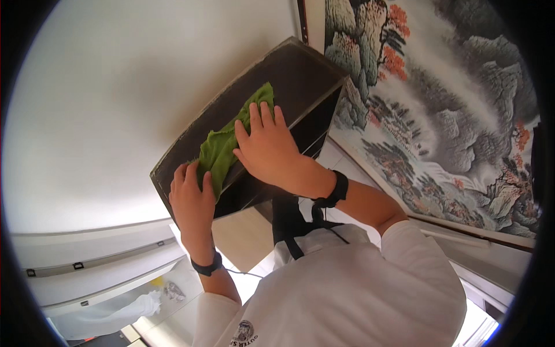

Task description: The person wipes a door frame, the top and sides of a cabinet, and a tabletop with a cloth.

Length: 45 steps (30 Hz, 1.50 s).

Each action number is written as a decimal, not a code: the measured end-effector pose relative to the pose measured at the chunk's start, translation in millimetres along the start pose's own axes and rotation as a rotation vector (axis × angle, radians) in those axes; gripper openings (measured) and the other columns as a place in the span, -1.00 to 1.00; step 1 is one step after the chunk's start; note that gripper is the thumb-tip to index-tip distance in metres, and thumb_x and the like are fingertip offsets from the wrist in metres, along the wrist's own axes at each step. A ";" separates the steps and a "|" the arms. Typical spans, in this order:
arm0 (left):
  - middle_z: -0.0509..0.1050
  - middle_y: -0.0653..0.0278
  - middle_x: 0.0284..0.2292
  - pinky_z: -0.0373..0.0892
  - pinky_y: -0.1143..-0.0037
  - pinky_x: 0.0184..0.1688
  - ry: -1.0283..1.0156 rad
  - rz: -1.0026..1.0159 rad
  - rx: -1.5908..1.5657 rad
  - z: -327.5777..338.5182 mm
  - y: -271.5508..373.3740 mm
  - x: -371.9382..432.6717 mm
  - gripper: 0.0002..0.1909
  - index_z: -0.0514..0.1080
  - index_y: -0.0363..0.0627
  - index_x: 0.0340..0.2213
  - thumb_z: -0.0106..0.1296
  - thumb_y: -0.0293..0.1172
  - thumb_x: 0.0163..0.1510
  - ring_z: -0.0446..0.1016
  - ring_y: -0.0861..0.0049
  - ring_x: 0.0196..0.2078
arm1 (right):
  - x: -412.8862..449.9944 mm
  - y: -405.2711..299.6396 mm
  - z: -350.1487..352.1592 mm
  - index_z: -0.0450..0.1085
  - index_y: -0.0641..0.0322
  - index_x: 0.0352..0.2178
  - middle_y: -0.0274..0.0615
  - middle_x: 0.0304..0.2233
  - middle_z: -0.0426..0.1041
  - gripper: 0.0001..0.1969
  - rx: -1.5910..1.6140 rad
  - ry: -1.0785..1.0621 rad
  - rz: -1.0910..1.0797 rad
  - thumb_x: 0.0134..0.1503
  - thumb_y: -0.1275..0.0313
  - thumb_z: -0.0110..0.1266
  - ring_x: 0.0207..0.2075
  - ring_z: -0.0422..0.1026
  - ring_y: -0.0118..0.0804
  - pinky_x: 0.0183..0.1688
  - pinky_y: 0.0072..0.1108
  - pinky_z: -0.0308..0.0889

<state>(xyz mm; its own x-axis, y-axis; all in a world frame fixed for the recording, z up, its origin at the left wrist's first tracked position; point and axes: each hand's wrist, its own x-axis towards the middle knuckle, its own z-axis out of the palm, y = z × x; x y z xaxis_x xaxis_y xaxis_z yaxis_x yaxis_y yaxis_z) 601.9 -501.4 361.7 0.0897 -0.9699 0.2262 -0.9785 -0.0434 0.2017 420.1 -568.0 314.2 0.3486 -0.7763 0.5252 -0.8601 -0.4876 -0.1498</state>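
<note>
A green cloth [219, 149] lies crumpled lengthwise across the dark top [299, 71] of a narrow cabinet. My right hand [271, 147] rests flat on the cloth's upper part, palm down with the fingers spread. At the cabinet's near left end, my left hand [190, 195] grips the cloth's lower end between thumb and fingers. The cabinet's black front [314, 119] shows below the top's edge. Each wrist wears a black band, and the part of the cloth under my hands is hidden.
A white wall [108, 108] borders the cabinet's back edge. On the right stands a large landscape painting [433, 117], its edge close to the cabinet's corner. A beige panel [240, 236] is below the cabinet front. White ledges [99, 264] run along the lower left, near a translucent plastic bag [117, 314].
</note>
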 end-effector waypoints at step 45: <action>0.28 -0.11 0.13 0.10 -0.10 0.17 0.108 0.343 -0.109 53.1 63.7 -18.5 -0.51 0.36 -0.13 0.07 -0.09 -0.22 0.13 0.20 -0.19 0.17 | -34.1 73.9 -25.7 0.44 0.25 -0.16 0.13 -0.01 0.41 -0.68 0.087 -0.006 -0.162 0.20 0.24 -0.02 0.07 0.34 0.06 0.18 -0.20 0.16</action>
<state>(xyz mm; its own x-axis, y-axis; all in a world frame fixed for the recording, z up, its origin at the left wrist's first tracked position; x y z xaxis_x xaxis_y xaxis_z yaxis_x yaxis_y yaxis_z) 528.1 -498.9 319.8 -0.2153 -0.8924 0.3966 -0.9301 0.3111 0.1952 335.1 -567.3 306.7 0.4820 -0.6873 0.5435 -0.7573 -0.6387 -0.1362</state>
